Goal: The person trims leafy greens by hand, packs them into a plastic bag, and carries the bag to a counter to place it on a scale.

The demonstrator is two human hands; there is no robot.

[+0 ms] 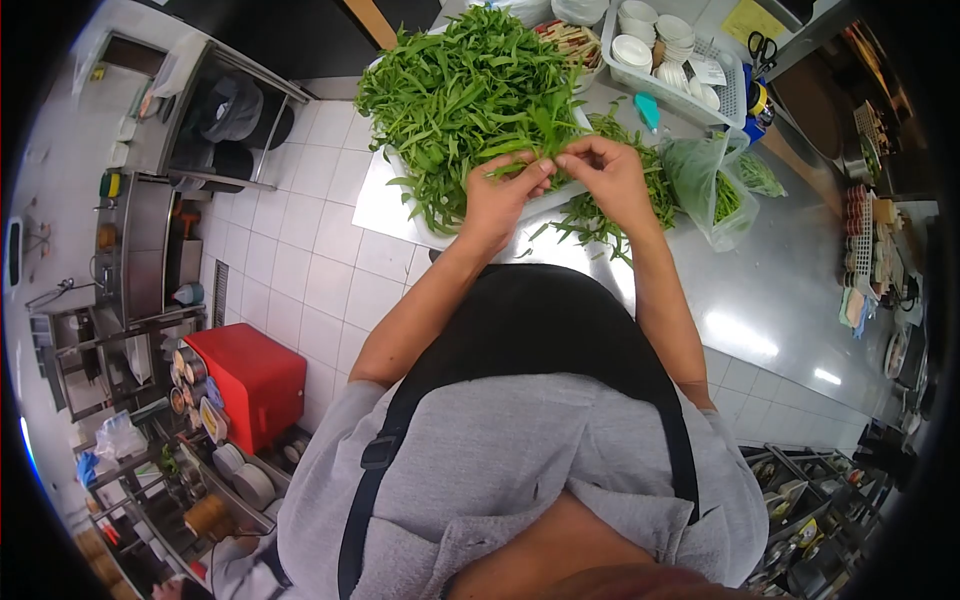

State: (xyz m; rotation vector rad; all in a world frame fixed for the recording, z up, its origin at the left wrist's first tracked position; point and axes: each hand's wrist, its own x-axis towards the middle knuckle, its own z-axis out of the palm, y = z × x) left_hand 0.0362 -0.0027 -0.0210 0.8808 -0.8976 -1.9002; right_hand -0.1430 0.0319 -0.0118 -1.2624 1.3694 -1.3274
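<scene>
My left hand and my right hand meet at the near edge of a big heap of leafy greens. The greens have long narrow leaves, like water spinach. Both hands pinch a leafy sprig between thumb and fingers, the fingertips nearly touching. Under the heap is a white tray, mostly covered by leaves. To its right, below and beside my right hand, lies a smaller pile of long-stemmed greens on the steel table. A clear plastic bag with more greens sits beside that pile.
Behind the greens stand a pale plastic basket of white dishes, a small teal object and black-handled scissors. A red box stands on the left, by crowded shelves. Another person's sleeve shows at the lower left.
</scene>
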